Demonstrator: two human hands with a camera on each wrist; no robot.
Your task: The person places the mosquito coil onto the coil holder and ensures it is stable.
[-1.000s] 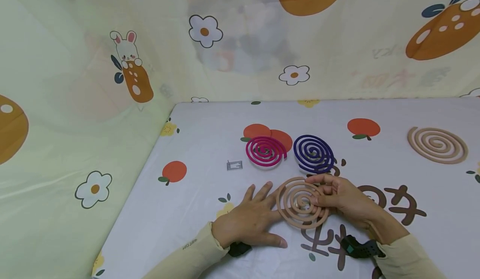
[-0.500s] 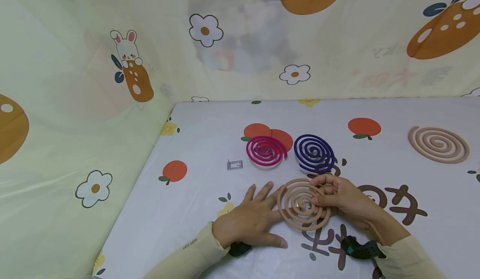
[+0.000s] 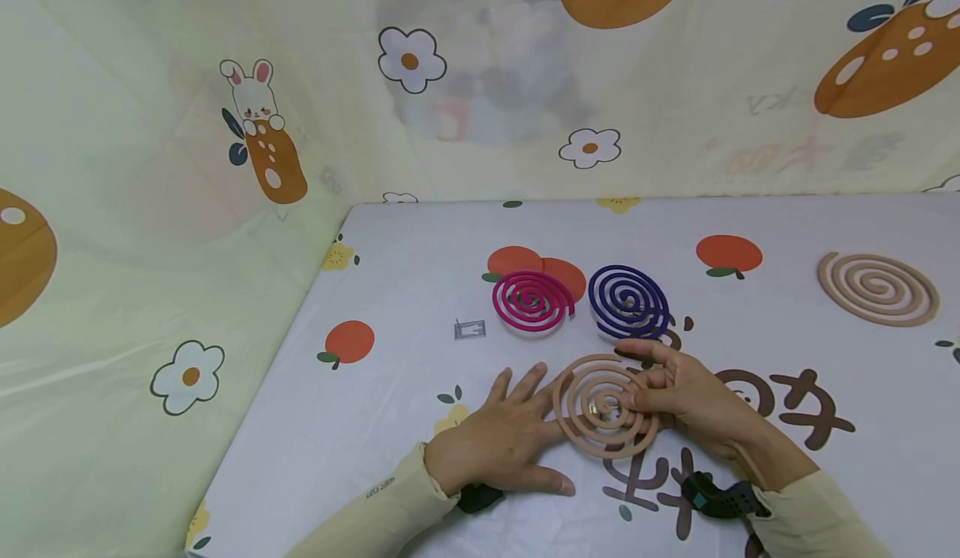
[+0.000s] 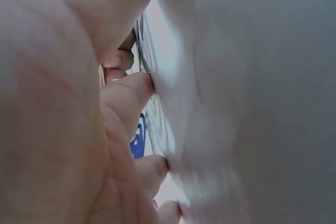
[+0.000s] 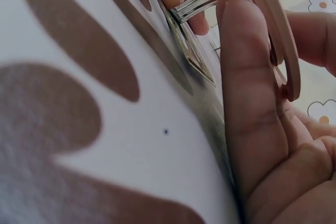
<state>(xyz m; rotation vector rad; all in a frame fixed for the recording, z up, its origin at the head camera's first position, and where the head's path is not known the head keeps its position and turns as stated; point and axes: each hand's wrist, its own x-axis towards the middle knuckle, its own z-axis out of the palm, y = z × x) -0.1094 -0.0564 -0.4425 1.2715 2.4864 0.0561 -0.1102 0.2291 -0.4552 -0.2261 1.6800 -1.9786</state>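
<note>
In the head view, my right hand (image 3: 690, 399) pinches a tan mosquito coil (image 3: 611, 455) at its right side, with the coil slightly tilted above the table. Under the coil's centre is a metal coil stand (image 5: 197, 6), whose upright tip meets the coil in the right wrist view. The right thumb presses close to that tip. My left hand (image 3: 502, 445) lies palm down on the tablecloth, fingers spread, its index finger reaching under the coil to the stand. Just beyond the right index fingertip sits a dark blue mosquito coil (image 3: 628, 301).
A pink mosquito coil (image 3: 531, 324) sits left of the blue one. Another tan mosquito coil (image 3: 877, 289) lies at the far right. A small flat metal piece (image 3: 470, 329) is left of the pink coil. Printed cloth walls (image 3: 480, 174) border the table's back and left.
The held tan coil has shifted slightly. My right index finger has straightened and reaches farther forward, and the blue coil has moved slightly away. My left hand has stayed put.
</note>
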